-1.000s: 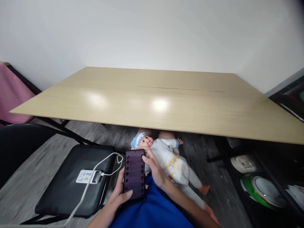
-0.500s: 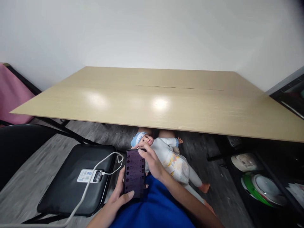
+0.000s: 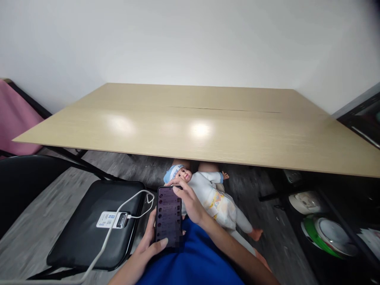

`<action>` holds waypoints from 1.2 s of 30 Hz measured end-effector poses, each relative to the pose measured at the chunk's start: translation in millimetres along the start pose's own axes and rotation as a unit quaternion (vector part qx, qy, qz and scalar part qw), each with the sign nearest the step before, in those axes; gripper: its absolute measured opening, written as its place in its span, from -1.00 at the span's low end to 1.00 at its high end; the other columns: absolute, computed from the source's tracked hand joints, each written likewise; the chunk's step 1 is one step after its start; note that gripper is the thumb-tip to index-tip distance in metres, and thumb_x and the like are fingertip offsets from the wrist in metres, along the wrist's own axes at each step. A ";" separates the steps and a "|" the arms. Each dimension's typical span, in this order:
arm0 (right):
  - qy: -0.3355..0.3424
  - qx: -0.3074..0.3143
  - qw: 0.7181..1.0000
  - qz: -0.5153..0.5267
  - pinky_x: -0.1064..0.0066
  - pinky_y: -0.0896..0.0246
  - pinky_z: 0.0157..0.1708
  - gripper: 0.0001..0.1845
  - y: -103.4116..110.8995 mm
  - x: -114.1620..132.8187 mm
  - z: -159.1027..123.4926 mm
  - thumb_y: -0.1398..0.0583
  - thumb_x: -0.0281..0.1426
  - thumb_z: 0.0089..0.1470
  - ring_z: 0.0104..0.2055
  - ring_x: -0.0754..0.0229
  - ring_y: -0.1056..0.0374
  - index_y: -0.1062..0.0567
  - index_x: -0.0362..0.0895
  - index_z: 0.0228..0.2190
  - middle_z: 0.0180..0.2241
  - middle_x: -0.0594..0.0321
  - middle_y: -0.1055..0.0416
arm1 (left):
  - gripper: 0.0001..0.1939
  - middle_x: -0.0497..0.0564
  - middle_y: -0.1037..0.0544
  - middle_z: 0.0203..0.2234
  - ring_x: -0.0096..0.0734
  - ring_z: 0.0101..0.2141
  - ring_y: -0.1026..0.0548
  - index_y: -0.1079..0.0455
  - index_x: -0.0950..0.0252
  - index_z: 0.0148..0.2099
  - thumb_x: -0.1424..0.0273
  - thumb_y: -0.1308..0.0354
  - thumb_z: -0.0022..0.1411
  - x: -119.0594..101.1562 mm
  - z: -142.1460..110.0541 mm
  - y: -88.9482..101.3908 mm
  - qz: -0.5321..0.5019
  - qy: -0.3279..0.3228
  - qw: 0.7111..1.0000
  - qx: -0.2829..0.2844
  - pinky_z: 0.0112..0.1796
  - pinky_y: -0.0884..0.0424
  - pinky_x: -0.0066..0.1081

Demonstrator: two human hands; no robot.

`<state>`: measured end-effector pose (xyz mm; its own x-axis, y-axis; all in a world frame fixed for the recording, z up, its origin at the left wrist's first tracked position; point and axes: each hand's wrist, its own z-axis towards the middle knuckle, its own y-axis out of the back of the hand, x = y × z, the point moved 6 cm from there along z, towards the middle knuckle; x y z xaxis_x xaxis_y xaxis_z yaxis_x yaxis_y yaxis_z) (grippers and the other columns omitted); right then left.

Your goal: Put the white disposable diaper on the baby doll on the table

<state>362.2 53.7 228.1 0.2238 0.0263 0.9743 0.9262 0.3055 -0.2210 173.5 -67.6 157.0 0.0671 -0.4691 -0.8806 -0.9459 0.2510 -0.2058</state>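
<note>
My left hand (image 3: 148, 246) is wrapped round a dark smartphone (image 3: 168, 217) with a lit screen, held above my lap, which is in blue cloth. My right hand (image 3: 190, 202) reaches over the phone's top edge, its fingers curled and touching the upper screen. Behind the phone lies a baby doll (image 3: 213, 198) in a white suit and a blue-and-white cap, stretched across my legs under the table's edge.
A light wooden table (image 3: 190, 118) stands in front of me against a white wall. To my left is a black chair (image 3: 92, 225) bearing a power bank (image 3: 113, 220) with a white cable. Dark shelves (image 3: 332, 225) with bowls stand to the right. Pink cloth (image 3: 14, 118) is at far left.
My right hand has slid up from the side of the phone to its top edge. The phone has tilted very slightly. The rest has not moved.
</note>
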 end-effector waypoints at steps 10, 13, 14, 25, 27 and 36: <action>-0.005 0.018 1.000 -0.009 0.32 -0.33 0.04 -0.69 0.4 -5.3 -5.5 -0.23 -0.14 0.39 -0.06 0.11 -0.47 -0.58 0.01 0.04 -0.10 0.27 -0.57 | 0.07 0.05 0.04 0.65 0.21 0.60 0.08 0.37 -0.02 0.70 0.08 -0.27 0.46 -5.3 1.7 0.3 0.010 -0.017 1.000 -0.001 0.53 0.06 0.16; -0.006 0.008 1.000 -0.027 0.32 -0.35 0.04 -0.71 1.3 -8.1 -4.9 -0.27 -0.19 0.36 -0.01 0.10 -0.48 -0.56 0.01 0.05 -0.06 0.25 -0.57 | 0.10 0.07 0.03 0.64 0.23 0.57 -0.02 0.43 -0.04 0.69 0.09 -0.27 0.46 -9.1 2.0 -3.2 -0.004 -0.016 1.000 0.006 0.51 -0.01 0.18; -0.004 0.005 0.999 -0.031 0.32 -0.35 0.05 -0.71 1.6 -8.0 -4.6 -0.28 -0.19 0.35 0.01 0.09 -0.48 -0.56 0.01 0.05 -0.04 0.25 -0.57 | 0.09 0.07 0.01 0.64 0.23 0.56 -0.07 0.44 -0.05 0.69 0.10 -0.26 0.47 -10.5 2.3 -4.7 -0.012 -0.013 1.000 0.009 0.50 -0.05 0.18; 0.006 -0.006 1.000 0.014 0.24 -0.28 0.16 -0.55 7.0 -11.4 -6.6 -0.06 -0.07 0.49 0.12 0.01 -0.46 -0.64 -0.02 0.03 -0.03 0.17 -0.60 | 0.11 0.17 -0.23 0.56 0.27 0.50 -0.23 0.34 -0.06 0.69 0.10 -0.33 0.41 -10.3 12.1 -7.3 -0.056 -0.026 0.997 0.045 0.46 -0.12 0.22; -0.001 -0.006 1.000 0.029 0.25 -0.30 0.12 -0.57 8.1 -20.1 -7.2 -0.07 -0.11 0.47 0.11 0.00 -0.47 -0.63 -0.02 0.05 -0.03 0.16 -0.59 | 0.21 0.24 -0.34 0.49 0.34 0.46 -0.29 0.28 -0.01 0.69 0.07 -0.43 0.30 -5.9 23.8 -4.9 -0.067 -0.035 0.996 0.055 0.44 -0.16 0.26; -0.026 -0.028 0.998 0.053 0.20 -0.29 0.21 -0.50 10.2 -37.8 -10.8 -0.06 0.02 0.46 0.13 -0.02 -0.43 -0.61 -0.03 0.06 -0.05 0.13 -0.58 | 0.05 0.24 -0.42 0.44 0.36 0.50 -0.21 -0.14 0.12 0.60 -0.13 -0.43 0.24 -5.5 40.1 10.8 -0.022 -0.065 0.997 -0.046 0.44 -0.23 0.14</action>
<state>366.5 45.6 188.5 0.3066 0.1053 0.9460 0.9142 0.2441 -0.3235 175.6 -28.4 142.5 0.1435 -0.3619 -0.9211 -0.9659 0.1514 -0.2099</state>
